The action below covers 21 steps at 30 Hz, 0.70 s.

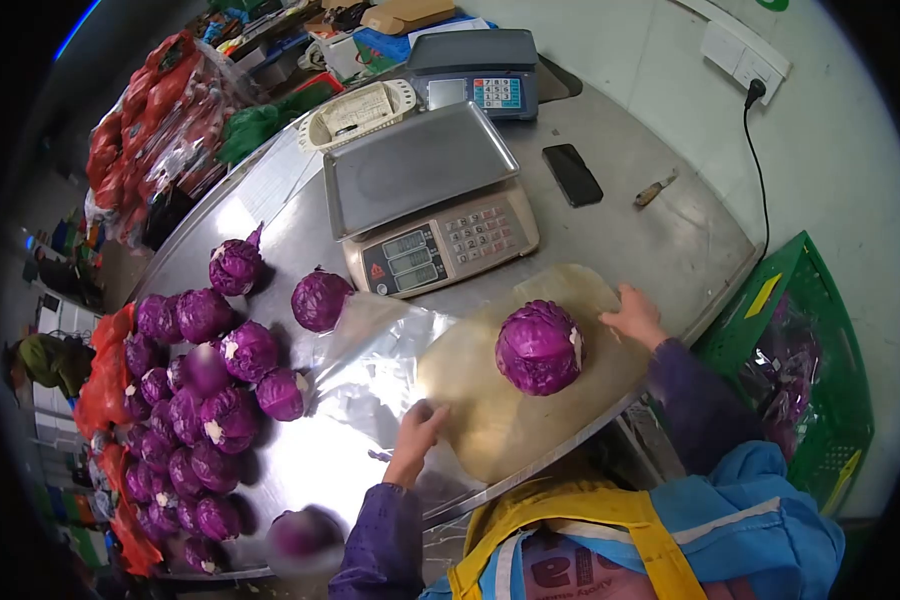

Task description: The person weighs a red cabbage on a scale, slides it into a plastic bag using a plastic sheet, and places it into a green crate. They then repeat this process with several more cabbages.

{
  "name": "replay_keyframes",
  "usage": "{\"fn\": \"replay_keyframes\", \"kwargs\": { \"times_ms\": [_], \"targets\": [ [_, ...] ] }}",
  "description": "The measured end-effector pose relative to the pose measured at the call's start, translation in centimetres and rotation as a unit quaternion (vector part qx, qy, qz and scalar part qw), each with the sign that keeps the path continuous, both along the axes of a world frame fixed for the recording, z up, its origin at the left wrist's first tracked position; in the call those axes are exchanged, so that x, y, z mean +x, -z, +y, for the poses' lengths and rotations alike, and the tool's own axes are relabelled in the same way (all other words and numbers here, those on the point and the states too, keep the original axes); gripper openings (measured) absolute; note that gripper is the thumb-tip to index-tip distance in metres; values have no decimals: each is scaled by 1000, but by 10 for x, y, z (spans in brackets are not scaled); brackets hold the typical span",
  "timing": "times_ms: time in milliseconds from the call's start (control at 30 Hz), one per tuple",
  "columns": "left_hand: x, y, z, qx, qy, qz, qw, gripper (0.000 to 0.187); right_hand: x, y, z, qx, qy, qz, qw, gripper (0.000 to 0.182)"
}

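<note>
A purple cabbage sits on a yellowish, rounded board at the front of the metal table. My left hand is at the board's left edge, fingers curled; whatever they may pinch there is too small to make out. Beside it, clear plastic film lies on the table. Across the board, my right hand is at the upper right edge, its thumb and fingers apart, with a gap between it and the cabbage. Several more purple cabbages are grouped to the left.
Behind the board stands a weighing scale, with a second scale farther back. A phone and a small knife lie to their right. A white basket is beside the scale. A green crate stands at the right.
</note>
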<state>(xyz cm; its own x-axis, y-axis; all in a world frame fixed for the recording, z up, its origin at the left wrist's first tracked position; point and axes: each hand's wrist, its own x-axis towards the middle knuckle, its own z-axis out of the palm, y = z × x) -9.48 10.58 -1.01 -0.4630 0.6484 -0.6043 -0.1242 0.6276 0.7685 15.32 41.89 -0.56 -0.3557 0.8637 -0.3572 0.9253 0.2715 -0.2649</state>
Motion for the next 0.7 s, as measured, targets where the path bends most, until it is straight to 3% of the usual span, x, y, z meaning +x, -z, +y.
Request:
{"fn": "replay_keyframes", "kwargs": {
  "times_ms": [33, 67, 133, 167, 200, 233, 300, 367, 433, 467, 533, 567, 600, 700],
  "targets": [
    [3, -8, 7, -17, 38, 16, 999, 32, 6, 9, 9, -38, 3, 30, 999, 60],
    [3, -3, 10, -17, 41, 18, 999, 32, 8, 13, 11, -38, 6, 32, 999, 60],
    [2, 11, 19, 127, 50, -19, 990, 33, 13, 20, 16, -23, -50, 148, 987, 39],
    [7, -21, 27, 100, 41, -52, 993, 34, 13, 17, 17, -22, -47, 149, 987, 39],
    [8, -26, 35, 99, 44, -52, 993, 34, 10, 8, 17, -149, -33, 231, 961, 42],
    [9, -30, 40, 156, 18, -163, 974, 37, 8, -1, 13, -272, -17, 308, 912, 45],
    [14, -29, 51, 224, 4, -322, 920, 42, -7, -41, -15, -300, 26, 318, 899, 54],
    [18, -21, 55, 234, -22, -346, 908, 41, -16, -51, -28, -322, 66, 331, 885, 64],
    [22, 3, 54, 238, -92, -376, 891, 39, -21, -43, -35, -470, 66, 465, 747, 88],
    [26, 12, 60, 275, -47, -433, 857, 48, -25, -42, -42, -468, 65, 466, 748, 88],
    [40, 8, 73, 218, -33, -391, 893, 59, -35, -37, -57, -425, 106, 367, 820, 97],
    [44, 1, 81, 218, -33, -391, 893, 59, -43, -24, -60, -360, 29, 412, 837, 98],
    [48, -10, 90, 192, -12, -352, 916, 65, -47, -26, -62, -360, 28, 410, 838, 98],
    [56, -23, 94, 156, -8, -300, 941, 73, -46, -45, -66, -290, -13, 407, 866, 81]
  ]
}}
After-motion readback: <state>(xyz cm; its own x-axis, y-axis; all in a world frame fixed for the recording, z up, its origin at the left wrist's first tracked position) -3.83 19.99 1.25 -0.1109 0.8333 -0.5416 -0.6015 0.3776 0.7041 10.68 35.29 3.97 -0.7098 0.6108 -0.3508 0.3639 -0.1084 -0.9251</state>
